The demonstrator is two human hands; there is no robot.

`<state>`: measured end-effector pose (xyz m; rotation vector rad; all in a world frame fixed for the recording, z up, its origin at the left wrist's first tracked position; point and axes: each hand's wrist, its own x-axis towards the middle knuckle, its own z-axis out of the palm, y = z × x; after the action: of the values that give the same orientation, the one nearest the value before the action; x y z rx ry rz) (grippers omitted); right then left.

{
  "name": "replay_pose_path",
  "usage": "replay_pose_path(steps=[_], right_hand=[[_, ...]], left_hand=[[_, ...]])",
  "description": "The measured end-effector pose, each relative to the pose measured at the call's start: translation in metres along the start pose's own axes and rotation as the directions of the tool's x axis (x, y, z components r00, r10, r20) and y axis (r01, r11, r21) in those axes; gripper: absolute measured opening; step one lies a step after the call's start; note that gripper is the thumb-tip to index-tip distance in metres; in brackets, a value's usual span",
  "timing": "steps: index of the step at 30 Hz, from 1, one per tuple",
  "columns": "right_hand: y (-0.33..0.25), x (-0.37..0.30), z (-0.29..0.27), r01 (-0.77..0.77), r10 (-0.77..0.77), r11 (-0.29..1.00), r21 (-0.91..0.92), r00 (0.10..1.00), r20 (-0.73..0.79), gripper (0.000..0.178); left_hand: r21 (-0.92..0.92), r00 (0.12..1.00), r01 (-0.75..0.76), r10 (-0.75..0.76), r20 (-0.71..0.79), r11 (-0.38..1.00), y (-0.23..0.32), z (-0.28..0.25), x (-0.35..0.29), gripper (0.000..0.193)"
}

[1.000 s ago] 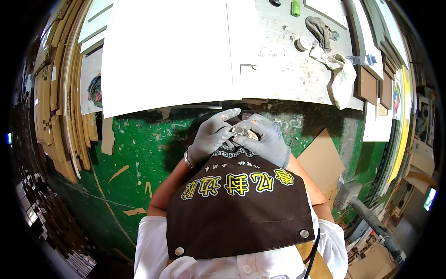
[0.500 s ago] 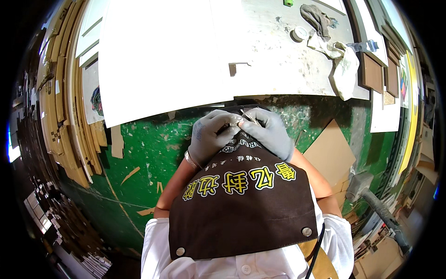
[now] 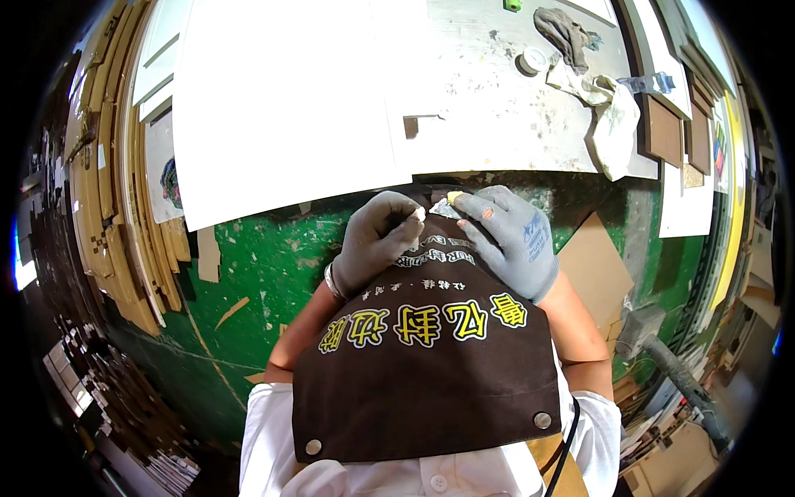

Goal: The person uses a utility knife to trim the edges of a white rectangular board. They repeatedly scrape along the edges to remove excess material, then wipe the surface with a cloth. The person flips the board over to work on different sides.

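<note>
Both my hands wear grey gloves and are held in front of my dark apron (image 3: 431,389), near the table's front edge. My left hand (image 3: 377,240) is closed in a pinch. At its fingertips shows a small whitish bit (image 3: 420,214), too small to name. My right hand (image 3: 515,244) is a little apart from it, its index finger and thumb pointing left. At those fingertips is a small crumpled silvery piece (image 3: 445,209), with a yellowish bit (image 3: 454,197) beside it. Reddish spots show on the right glove's fingers.
A large white panel (image 3: 290,99) lies on the table ahead. To its right are a white cloth (image 3: 614,128), a grey rag (image 3: 563,37), a round white container (image 3: 532,60) and a clear bottle (image 3: 650,83). Cardboard stacks (image 3: 108,166) stand left; a brown board (image 3: 592,257) lies on the green floor.
My hands were together at the fingertips and have drawn apart. The right hand has moved right and turned, showing its back; the silvery piece is now visible.
</note>
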<state>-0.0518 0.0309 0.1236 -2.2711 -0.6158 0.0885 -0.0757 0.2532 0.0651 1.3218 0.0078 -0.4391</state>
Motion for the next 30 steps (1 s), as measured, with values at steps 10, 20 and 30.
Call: replay_pose_path(steps=[10, 20, 30], right_hand=[[-0.002, 0.007, -0.001, 0.174, -0.155, 0.945, -0.277, 0.984, 0.089, 0.034], [-0.006, 0.010, -0.002, 0.338, -0.296, 0.805, -0.487, 0.941, 0.163, 0.034], [0.004, 0.007, 0.001, 0.254, -0.238, 0.907, -0.336, 0.967, 0.091, 0.035]], left_hand=[[0.035, 0.998, 0.054, -0.055, 0.031, 0.998, 0.013, -0.001, 0.002, 0.002], [-0.159, 0.973, 0.229, -0.223, 0.057, 0.960, 0.015, -0.009, 0.006, 0.007], [-0.169, 0.978, 0.207, -0.208, 0.013, 0.964, 0.023, -0.002, 0.008, 0.012]])
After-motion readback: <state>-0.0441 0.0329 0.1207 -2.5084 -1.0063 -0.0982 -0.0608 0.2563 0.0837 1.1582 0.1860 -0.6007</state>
